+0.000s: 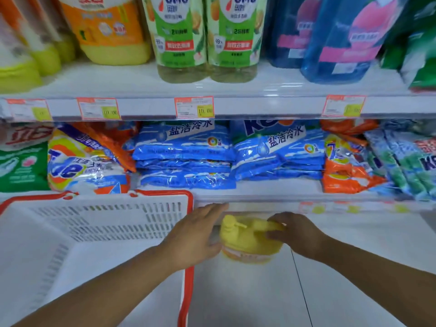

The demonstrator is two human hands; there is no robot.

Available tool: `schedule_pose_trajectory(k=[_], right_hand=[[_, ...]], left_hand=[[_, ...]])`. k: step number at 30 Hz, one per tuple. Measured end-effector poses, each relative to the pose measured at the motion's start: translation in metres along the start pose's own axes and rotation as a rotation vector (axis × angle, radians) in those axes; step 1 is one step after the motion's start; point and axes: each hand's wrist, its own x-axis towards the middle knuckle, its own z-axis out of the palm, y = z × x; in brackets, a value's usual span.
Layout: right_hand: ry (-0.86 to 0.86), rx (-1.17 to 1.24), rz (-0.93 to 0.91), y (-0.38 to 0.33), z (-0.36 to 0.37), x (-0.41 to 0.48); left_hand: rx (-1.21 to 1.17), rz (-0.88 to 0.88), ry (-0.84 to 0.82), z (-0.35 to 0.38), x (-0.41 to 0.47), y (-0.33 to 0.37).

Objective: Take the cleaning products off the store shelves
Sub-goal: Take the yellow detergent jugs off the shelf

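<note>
A yellow pump bottle [245,239] with an orange label hangs in front of the lower shelf edge, just right of the white basket [94,223] with its red rim. My right hand [295,232] grips the bottle's yellow handle from the right. My left hand [198,234] lies with straight fingers against the bottle's left side. Blue detergent bags [184,156] are stacked on the shelf behind, and green bottles [205,36] stand on the shelf above.
Orange Tide bags [85,161], further orange bags [346,166] and green-blue bags [410,166] fill the middle shelf. Blue bottles [335,38] and a yellow-orange bottle [106,29] stand above. Price tags [193,107] line the shelf edge. White tiled floor [259,298] lies below.
</note>
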Motion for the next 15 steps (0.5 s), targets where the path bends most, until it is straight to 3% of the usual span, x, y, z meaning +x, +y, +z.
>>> schedule_pose_trajectory(k=[5,9,12,15], right_hand=[[0.115,0.046,-0.017,-0.03,-0.044,-0.015],[0.212,0.043,-0.154,-0.072,-0.09,-0.038],[0.295,0.084,-0.224,-0.105,-0.109,-0.05],[0.413,0.234,-0.302,-0.131,-0.12,-0.056]], left_hand=[[-0.269,-0.096,-0.011,-0.013,0.002,0.004],[-0.592,-0.122,0.047,-0.032,0.008,0.02],[-0.782,-0.133,0.203,-0.058,0.015,0.03],[-0.816,-0.126,0.376,-0.095,0.01,0.03]])
